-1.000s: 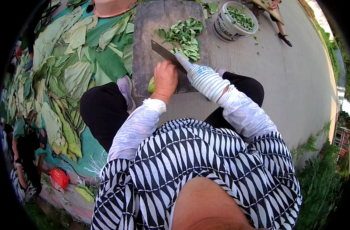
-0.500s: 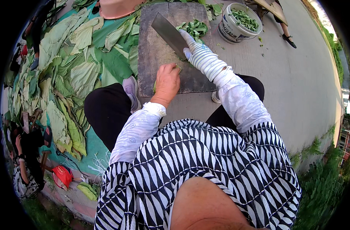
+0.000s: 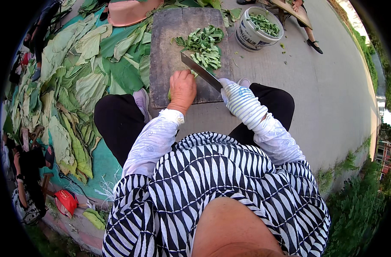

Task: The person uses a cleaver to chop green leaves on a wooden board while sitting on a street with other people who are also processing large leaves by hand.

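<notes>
My right hand [image 3: 241, 102], in a white glove with blue stripes, grips a broad-bladed cleaver [image 3: 200, 71] by its handle. Its blade slants up and left over the wooden chopping board [image 3: 164, 32], close to my left fingers. My bare left hand [image 3: 182, 88] is closed over a bundle of green leaf on the near part of the board. Most of that bundle is hidden under the hand; a bit of green shows beside the fingertips. Past the blade lies a pile of chopped green leaf strips [image 3: 206, 45].
A white bucket [image 3: 250, 42] of chopped leaves stands beyond the board's right side. Large green leaves [image 3: 90, 88] cover a teal sheet at left. A pink tub [image 3: 133, 13] sits at the far left. Other people sit nearby, one at a board [image 3: 294, 12] far right.
My right hand has drawn the cleaver nearer and down to the right, uncovering the chopped pile. My left hand stays closed in nearly the same place. The view has shifted slightly.
</notes>
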A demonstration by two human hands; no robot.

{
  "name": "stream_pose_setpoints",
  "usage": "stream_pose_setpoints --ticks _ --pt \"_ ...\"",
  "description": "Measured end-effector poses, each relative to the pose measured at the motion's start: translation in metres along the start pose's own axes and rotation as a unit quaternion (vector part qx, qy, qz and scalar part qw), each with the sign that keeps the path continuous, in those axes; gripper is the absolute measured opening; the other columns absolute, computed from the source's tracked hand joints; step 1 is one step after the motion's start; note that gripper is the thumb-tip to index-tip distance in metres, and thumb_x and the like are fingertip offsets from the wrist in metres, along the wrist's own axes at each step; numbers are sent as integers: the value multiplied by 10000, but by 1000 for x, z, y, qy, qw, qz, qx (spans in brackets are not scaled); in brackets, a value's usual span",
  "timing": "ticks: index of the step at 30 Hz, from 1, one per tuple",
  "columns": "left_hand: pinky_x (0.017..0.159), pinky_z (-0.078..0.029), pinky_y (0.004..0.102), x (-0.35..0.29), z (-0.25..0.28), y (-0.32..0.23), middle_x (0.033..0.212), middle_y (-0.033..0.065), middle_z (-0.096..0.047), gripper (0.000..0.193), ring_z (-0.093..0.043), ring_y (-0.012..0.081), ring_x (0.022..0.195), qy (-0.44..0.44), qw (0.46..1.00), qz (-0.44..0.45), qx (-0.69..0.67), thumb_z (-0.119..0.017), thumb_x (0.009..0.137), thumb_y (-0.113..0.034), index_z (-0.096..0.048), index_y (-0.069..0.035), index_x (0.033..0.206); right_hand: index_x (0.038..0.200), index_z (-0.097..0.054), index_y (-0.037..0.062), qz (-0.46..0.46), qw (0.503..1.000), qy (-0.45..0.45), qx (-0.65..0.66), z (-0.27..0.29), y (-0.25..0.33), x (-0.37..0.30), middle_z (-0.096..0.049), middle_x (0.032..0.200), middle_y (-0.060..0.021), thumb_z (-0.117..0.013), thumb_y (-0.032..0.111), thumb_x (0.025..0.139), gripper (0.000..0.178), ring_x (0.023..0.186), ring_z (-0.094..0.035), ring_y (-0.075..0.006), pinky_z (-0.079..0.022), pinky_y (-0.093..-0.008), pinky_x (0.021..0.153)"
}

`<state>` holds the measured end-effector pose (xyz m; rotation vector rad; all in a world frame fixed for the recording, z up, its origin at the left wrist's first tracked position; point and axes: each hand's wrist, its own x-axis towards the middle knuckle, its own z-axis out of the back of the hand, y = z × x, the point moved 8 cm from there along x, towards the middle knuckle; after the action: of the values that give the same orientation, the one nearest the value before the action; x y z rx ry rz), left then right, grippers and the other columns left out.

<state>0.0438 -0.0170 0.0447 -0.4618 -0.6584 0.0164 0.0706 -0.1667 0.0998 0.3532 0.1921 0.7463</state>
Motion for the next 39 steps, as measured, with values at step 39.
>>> stream_pose_setpoints --ticks 39 --pt "779 -430 389 -6 14 -3 972 97 -558 243 -528 299 915 47 998 -2 -39 -633 701 -30 -618 -41 943 1072 -481 23 -21 999 43 16 -10 6 70 -616 821 -254 -536 212 867 285 809 -601 -424 -465 -496 708"
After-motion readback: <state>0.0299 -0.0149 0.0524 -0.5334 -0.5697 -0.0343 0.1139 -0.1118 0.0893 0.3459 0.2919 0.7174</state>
